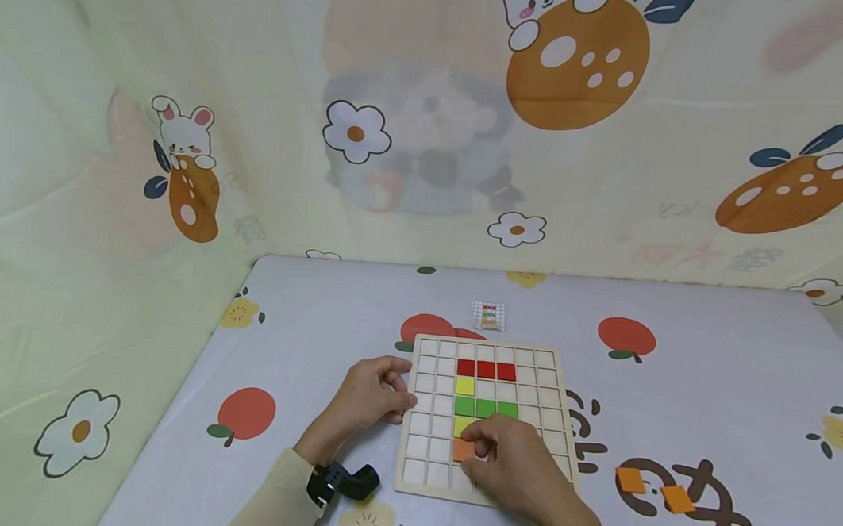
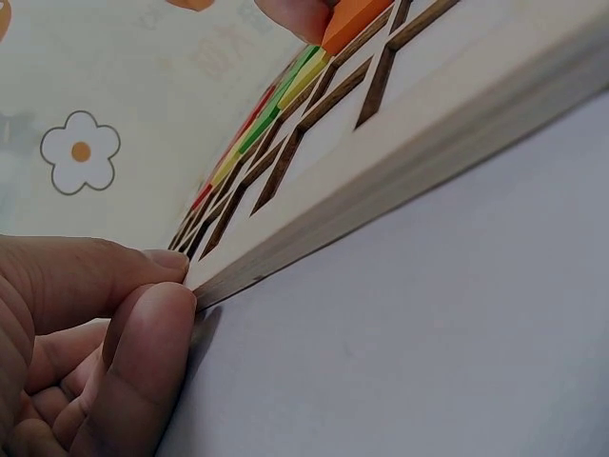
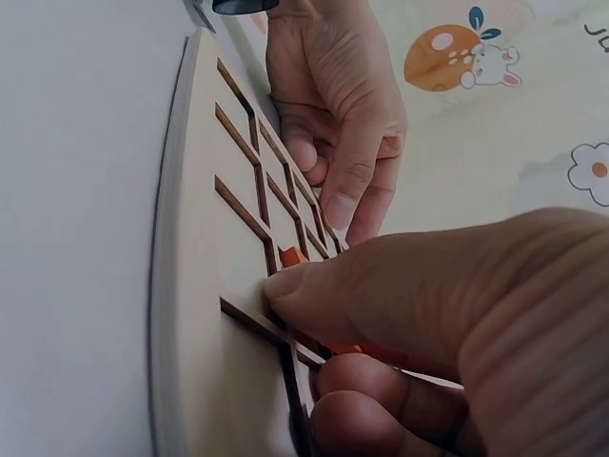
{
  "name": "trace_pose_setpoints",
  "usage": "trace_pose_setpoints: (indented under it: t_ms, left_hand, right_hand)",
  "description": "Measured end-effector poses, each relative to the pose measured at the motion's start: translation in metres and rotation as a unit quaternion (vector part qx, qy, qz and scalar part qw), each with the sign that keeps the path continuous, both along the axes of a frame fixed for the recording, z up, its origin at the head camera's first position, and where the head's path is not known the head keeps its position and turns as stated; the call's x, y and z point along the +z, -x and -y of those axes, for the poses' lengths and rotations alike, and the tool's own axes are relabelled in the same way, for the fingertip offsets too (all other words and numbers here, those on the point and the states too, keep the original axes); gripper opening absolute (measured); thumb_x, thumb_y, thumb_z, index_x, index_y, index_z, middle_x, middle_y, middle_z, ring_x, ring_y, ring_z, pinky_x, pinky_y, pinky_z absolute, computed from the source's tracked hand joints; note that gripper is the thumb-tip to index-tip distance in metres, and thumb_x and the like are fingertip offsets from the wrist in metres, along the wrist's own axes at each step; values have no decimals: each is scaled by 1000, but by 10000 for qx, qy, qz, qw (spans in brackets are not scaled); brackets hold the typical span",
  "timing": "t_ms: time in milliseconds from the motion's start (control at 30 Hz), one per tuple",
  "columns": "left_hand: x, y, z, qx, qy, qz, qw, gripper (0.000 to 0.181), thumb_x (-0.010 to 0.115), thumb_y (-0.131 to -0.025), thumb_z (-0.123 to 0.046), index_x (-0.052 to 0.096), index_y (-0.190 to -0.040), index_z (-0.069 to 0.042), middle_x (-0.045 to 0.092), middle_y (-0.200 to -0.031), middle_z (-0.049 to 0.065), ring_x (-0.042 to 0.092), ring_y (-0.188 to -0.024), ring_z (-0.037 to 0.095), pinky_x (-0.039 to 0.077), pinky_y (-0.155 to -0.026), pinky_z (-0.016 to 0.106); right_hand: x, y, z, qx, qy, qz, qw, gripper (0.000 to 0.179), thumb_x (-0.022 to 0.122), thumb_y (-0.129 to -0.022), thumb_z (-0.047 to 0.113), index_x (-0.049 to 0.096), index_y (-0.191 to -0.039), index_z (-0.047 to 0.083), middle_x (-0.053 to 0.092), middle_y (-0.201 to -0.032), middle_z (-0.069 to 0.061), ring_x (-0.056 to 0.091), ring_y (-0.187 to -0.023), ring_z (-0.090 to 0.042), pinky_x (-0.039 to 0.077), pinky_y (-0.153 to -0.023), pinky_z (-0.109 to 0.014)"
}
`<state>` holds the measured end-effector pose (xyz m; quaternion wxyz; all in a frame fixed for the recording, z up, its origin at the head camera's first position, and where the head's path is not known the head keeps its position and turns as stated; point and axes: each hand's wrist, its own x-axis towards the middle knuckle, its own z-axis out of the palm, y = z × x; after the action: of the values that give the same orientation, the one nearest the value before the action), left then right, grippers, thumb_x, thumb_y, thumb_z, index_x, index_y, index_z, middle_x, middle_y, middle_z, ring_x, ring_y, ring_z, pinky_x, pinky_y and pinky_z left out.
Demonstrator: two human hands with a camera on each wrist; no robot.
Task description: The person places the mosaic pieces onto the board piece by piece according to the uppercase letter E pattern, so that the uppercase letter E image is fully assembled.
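A wooden grid board [image 1: 428, 448] lies on the cloth before me. My left hand [image 1: 372, 389] holds its left edge with thumb and finger, close up in the left wrist view. Over the lower middle squares, my right hand [image 1: 518, 463] pinches an orange tile [image 1: 463, 449]. In the right wrist view the thumb and fingers partly cover that tile [image 3: 293, 255]; whether it lies flat I cannot tell. Above it on the board are a yellow tile [image 1: 462, 427], a green row [image 1: 485, 408], another yellow tile [image 1: 465, 386] and a red row [image 1: 486, 370].
Two loose orange tiles [image 1: 629, 480] lie on the cloth right of the board. Behind the board is a small pattern card [image 1: 489, 316] printed with a coloured grid. A patterned curtain [image 1: 258, 111] rises behind the table. Each wrist wears a black strap device [image 1: 342, 481].
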<state>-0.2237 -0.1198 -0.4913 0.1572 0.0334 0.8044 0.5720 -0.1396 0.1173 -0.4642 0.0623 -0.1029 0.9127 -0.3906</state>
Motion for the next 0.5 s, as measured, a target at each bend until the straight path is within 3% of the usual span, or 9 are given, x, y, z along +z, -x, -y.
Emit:
trace_pose_setpoints:
  t_ms: [500]
  left_hand:
    - [0, 0, 0, -21, 55, -50, 10000, 52, 82, -86, -2, 64, -134, 0, 65, -86, 7, 65, -57, 12, 61, -55, 27]
  right_hand:
    - [0, -1, -1, -59, 40, 36, 10000, 22, 88, -75, 5, 76, -89, 17, 56, -77, 8, 50, -71, -9, 43, -61, -22]
